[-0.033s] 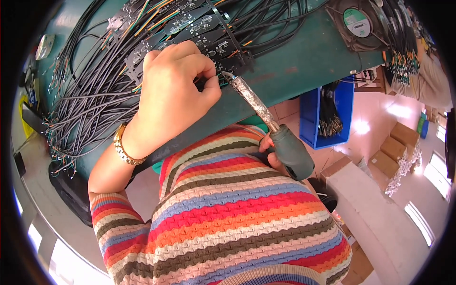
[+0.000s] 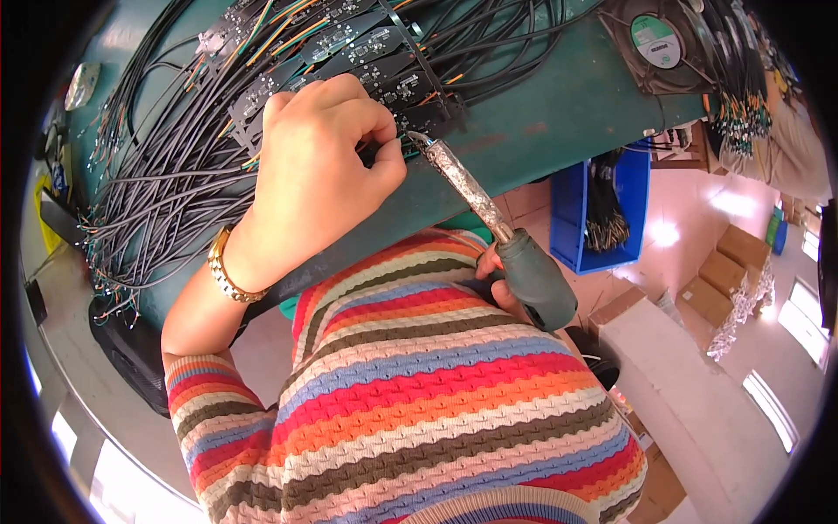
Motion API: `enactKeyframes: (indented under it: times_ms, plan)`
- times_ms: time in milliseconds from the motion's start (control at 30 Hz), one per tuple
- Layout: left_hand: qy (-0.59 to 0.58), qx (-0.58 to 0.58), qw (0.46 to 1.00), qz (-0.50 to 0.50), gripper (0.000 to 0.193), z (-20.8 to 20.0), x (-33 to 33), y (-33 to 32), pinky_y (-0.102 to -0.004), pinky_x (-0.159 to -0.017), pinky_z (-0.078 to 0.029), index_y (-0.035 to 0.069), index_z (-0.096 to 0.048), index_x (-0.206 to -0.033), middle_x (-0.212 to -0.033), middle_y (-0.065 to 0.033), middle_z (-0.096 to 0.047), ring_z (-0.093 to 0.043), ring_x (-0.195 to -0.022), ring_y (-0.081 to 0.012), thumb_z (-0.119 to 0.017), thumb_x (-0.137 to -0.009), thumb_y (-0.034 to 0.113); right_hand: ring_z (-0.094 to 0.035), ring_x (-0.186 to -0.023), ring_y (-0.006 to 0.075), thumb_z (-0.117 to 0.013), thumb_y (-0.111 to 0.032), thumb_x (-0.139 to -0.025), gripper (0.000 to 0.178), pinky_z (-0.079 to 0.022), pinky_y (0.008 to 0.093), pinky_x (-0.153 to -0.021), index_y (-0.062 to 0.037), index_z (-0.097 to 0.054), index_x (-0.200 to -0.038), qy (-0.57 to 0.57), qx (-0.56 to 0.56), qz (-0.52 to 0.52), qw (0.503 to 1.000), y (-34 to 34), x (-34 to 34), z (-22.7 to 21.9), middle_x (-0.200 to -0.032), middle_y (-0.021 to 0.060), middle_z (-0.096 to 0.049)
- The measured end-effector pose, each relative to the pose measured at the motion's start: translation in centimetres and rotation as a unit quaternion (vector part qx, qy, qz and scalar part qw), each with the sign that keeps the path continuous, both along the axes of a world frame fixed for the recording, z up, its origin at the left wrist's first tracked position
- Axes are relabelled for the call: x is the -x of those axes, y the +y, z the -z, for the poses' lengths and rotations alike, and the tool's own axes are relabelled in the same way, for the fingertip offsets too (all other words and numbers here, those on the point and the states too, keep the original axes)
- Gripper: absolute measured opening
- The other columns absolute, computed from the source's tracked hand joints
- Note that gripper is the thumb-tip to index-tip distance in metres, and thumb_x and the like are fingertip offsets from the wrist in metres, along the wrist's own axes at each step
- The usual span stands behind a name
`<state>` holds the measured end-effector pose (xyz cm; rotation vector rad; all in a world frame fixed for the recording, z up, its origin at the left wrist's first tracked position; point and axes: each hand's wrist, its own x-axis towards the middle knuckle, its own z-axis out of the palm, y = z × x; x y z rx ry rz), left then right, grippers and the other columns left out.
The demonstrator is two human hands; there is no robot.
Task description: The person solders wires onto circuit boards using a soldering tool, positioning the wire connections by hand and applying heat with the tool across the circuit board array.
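Observation:
My left hand (image 2: 327, 166), with a gold watch (image 2: 229, 266) on its wrist, is over the front edge of the circuit boards. Its thumb and forefinger pinch a thin wire, mostly hidden by the fingers. Black circuit boards (image 2: 371, 52) stand in rows within a dark frame, with black cables (image 2: 161, 210) fanning out to the left. My right hand (image 2: 502, 284), partly hidden, is closed around the dark green handle of a soldering iron (image 2: 467, 188). The iron's bent tip reaches to the board edge, close beside my left fingertips.
A square fan (image 2: 659, 44) stands on the green table (image 2: 559, 131) at the far right, beside a bundle of cables (image 2: 742, 113). Below the table edge, a blue bin (image 2: 567, 218) holds more black cables. Cardboard boxes (image 2: 720, 275) are on the floor at right.

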<state>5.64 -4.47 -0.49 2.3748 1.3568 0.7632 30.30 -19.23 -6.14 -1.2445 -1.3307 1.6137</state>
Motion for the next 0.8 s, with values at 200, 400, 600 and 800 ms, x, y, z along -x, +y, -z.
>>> enactKeyframes:
  times_ms: [200, 400, 600, 800]
  plan:
    - [0.006, -0.03, 1.0, 0.004, 0.01, 0.1, -0.2, 0.0, -0.032, -0.067, -0.038, 0.006, -0.059, -0.066, -0.067, -0.0001, -0.053, -0.054, -0.062, -0.0187, -0.068, -0.065, 0.003, -0.055, -0.087, 0.0204, -0.062, -0.025, -0.091, 0.034, -0.044, 0.035, -0.078, 0.0, -0.05, -0.112, -0.017, -0.049, -0.032, 0.998, -0.3, -0.6, 1.1, -0.095, 0.013, -0.056]
    - [-0.005, -0.022, 1.0, -0.004, 0.007, 0.4, -0.2, 0.0, -0.0364, -0.066, -0.037, 0.009, -0.061, -0.063, -0.067, -0.0016, -0.055, -0.057, -0.07, -0.0227, -0.068, -0.064, 0.007, -0.056, -0.087, 0.0201, -0.061, -0.035, -0.093, 0.044, -0.046, 0.0349, -0.076, 0.0023, -0.049, -0.113, -0.018, -0.063, -0.019, 0.998, -0.2, -0.5, -0.4, -0.095, 0.0138, -0.056]
    - [-0.011, -0.029, 0.999, -0.005, 0.006, 0.6, 0.0, 0.0, -0.037, -0.065, -0.037, 0.008, -0.062, -0.064, -0.067, -0.0019, -0.055, -0.057, -0.067, -0.0226, -0.067, -0.065, 0.008, -0.051, -0.075, 0.0126, -0.063, -0.017, -0.082, 0.018, -0.042, 0.0256, -0.069, -0.0049, -0.057, -0.094, -0.031, -0.045, 0.034, 0.998, 0.9, 0.7, -2.1, -0.085, 0.0028, -0.056]
    - [-0.012, -0.053, 0.999, 0.0, 0.008, 0.5, 0.0, -0.2, -0.0356, -0.066, -0.037, 0.008, -0.061, -0.066, -0.068, -0.0014, -0.055, -0.056, -0.067, -0.0212, -0.068, -0.066, 0.006, -0.054, -0.078, 0.0164, -0.063, -0.031, -0.087, 0.039, -0.046, 0.0308, -0.07, -0.0008, -0.053, -0.11, -0.002, -0.145, 0.07, 0.987, 1.3, 0.5, 0.1, -0.087, 0.0086, -0.056]
